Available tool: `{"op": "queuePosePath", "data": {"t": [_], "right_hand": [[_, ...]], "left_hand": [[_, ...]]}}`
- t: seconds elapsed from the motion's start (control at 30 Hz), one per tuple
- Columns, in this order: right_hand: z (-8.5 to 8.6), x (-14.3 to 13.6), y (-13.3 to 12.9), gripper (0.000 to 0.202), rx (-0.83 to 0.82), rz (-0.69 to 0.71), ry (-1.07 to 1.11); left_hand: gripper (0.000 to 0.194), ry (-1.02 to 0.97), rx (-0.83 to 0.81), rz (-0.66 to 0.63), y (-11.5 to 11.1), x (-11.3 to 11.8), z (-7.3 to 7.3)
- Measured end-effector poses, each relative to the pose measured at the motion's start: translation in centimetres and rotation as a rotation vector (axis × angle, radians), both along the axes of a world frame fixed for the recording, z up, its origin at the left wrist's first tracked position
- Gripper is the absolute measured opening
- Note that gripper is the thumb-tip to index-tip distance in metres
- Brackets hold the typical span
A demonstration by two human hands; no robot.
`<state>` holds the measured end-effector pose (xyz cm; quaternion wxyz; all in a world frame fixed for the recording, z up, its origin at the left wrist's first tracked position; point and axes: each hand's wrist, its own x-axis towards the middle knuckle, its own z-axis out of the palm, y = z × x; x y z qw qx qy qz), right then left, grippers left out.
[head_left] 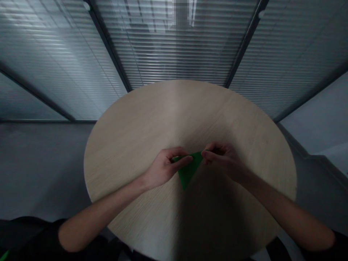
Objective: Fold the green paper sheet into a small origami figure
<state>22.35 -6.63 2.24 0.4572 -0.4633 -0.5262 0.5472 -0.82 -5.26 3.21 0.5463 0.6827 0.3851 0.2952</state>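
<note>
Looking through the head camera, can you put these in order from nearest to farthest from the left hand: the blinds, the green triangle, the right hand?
1. Green triangle: pinched between the left hand's thumb and fingers.
2. Right hand: just to the right, at the triangle's upper right corner.
3. Blinds: beyond the far edge of the table.

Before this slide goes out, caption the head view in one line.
Left hand and right hand pinch a green triangular piece above a round wood-grained table, slatted blinds beyond.
</note>
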Motion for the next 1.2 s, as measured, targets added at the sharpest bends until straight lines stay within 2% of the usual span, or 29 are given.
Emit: {"op": "queuePosePath", "data": {"t": [0.43, 0.87, 1.2], "right_hand": [[-0.14, 0.41, 0.29, 0.024, -0.061, 0.073, 0.119], [-0.38, 0.52, 0.44, 0.030, -0.112, 0.091, 0.113], [-0.54, 0.58, 0.27, 0.023, -0.070, 0.144, 0.075]], "left_hand": [[0.029, -0.035, 0.025, -0.017, -0.11, 0.03, -0.07], [0.032, -0.012, 0.033, 0.002, 0.12, 0.01, -0.43], [0.031, -0.026, 0.018, 0.004, 0.05, 0.01, -0.63]]}}
